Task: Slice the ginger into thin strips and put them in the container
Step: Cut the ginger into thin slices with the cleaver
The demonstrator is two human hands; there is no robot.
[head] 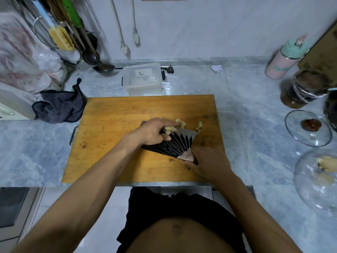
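Standing close against the counter edge, bare forearms reaching out over the wooden cutting board (113, 125). Lying flat on the board, the cleaver (175, 143), its dark patterned blade turned face up and angled from lower right toward upper left. Wrapping around the cleaver's handle at the blade's near corner, the right hand (209, 163), fingers curled tight on it. Resting on top of the blade's far end, the left hand (153, 132), fingers bent down over the flat of the steel and touching pale ginger strips (170, 129) gathered on it. Lying just past the blade's far edge on the board, a few more ginger pieces (199, 126). Sitting beyond the board's far edge, near the wall, the clear plastic container (142, 79), lid off, with something small inside, too faint to identify. Lying crumpled beside the board's far-left corner, a dark cloth (60, 106). Standing to the right on the marble counter (246, 110), a glass lid (308, 127), a glass bowl (317, 181) holding more ginger, and a pink-and-green bottle (286, 59).
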